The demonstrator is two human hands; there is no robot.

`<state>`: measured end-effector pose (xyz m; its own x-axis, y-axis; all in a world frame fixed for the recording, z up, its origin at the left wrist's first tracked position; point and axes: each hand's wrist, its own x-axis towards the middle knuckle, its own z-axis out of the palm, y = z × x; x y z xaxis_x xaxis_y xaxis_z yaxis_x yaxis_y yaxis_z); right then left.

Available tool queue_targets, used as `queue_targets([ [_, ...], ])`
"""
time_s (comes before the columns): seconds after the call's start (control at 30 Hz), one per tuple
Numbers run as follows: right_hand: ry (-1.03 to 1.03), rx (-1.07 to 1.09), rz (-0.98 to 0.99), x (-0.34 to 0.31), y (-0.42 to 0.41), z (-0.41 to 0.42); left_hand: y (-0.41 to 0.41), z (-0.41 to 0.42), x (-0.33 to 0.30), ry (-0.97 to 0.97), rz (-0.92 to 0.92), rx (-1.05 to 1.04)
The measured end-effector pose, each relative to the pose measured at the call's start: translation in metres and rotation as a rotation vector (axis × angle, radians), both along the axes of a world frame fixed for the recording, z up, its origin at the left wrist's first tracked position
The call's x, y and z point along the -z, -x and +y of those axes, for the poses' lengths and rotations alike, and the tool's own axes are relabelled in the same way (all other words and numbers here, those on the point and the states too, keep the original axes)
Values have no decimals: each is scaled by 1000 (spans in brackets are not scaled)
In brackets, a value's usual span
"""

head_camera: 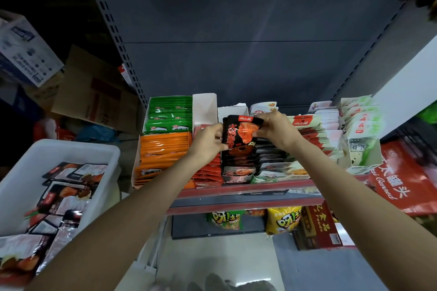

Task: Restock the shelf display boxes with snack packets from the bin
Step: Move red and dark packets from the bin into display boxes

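Both my hands hold a small stack of black snack packets [241,133] upright over a black display box [237,178] on the shelf. My left hand [209,143] grips the stack's left edge. My right hand [274,129] pinches its top right corner. The box below holds several more black packets standing in a row. A white plastic bin [59,151] at the lower left contains several loose black and red packets [63,194].
Display boxes of green packets [170,113], orange packets [160,151], red packets [208,170] and white packets [319,125] line the shelf. An empty white box [204,107] stands behind. The shelf's red front edge [236,190] runs below. Cardboard cartons [94,92] lie to the left. Bagged snacks [282,220] sit on a lower shelf.
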<state>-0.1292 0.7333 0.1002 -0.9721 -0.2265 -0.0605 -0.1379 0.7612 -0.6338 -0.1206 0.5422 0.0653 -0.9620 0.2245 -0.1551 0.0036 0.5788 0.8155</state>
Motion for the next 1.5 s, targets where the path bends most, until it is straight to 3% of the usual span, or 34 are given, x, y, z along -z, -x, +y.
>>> queue_targets([
  [0.1,-116,-60,31,5,-1,-5,-4,-1,3,2,9,15],
  [0.23,-232,-174,-4,18,-3,-13,-5,-4,-1,23,197,-15],
  [0.37,-79,-102,-72,11,-7,-15,-5,-5,-3,104,199,75],
  [0.57,-184,-104,-61,16,-14,-14,-6,-1,-2,146,182,138],
  [0.83,44,10,47,-2,-26,-47,-19,-37,-22,21,167,-94],
  [1.13,76,-247,50,11,-49,-223,-60,-191,1,135,133,-469],
  [1.27,-11,-369,-40,40,-55,-325,-79,-298,37,231,42,-507],
  [1.37,-75,-340,-147,68,-51,-392,-88,-374,66,231,-64,-586],
  [1.5,-225,-253,-296,105,-39,-459,-86,-449,90,334,-184,-442],
])
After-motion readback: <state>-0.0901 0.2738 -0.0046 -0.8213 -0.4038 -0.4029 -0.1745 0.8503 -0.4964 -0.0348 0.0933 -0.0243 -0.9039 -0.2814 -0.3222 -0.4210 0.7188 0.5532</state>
